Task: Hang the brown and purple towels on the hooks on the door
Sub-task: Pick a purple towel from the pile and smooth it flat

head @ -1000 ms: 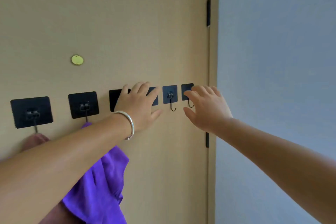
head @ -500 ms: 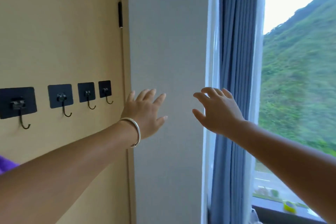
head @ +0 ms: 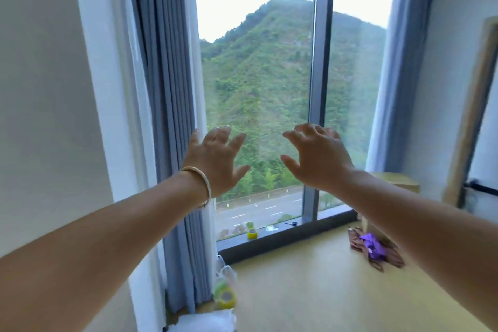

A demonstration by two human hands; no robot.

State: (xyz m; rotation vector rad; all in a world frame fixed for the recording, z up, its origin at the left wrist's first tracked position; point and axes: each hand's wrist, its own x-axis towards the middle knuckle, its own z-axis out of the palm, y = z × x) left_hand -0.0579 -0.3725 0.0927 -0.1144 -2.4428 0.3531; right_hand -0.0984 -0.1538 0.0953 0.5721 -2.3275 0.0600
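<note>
Both bare forearms reach forward from the lower corners toward the window [head: 256, 89], their elbows cut off by the picture's edge. The left hand [head: 215, 161] is held up in front of the glass with its fingers spread and slightly bent, holding nothing; a pale bangle [head: 200, 183] circles its wrist. The right hand [head: 316, 159] floats level with it, a gap apart, its fingers likewise spread and loosely arched around empty air, the fingertips softened by blur. Below the window and left of the sill, near the foot of the grey curtain [head: 172, 116], a yellow-green roll of tape [head: 226, 299] stands on the floor beside some clear plastic and a white item whose shape is cut off at the lower edge. On the wooden floor [head: 310, 291] below the window's right pane lie the two towels: the brown towel [head: 393, 256] crumpled flat, with the purple towel [head: 373, 245] bunched on top of it; the right forearm hides their far right side. Behind them a cardboard box [head: 398, 182] is mostly hidden by that same arm. On the dark window sill [head: 269, 240] sit a second small yellow roll [head: 252, 233], a pale scrap and a small dark thing too blurred to name. Right of the window a wooden frame [head: 474, 116] is cut off at the picture's edge. Through the glass a road and a green hillside show, hazy.
</note>
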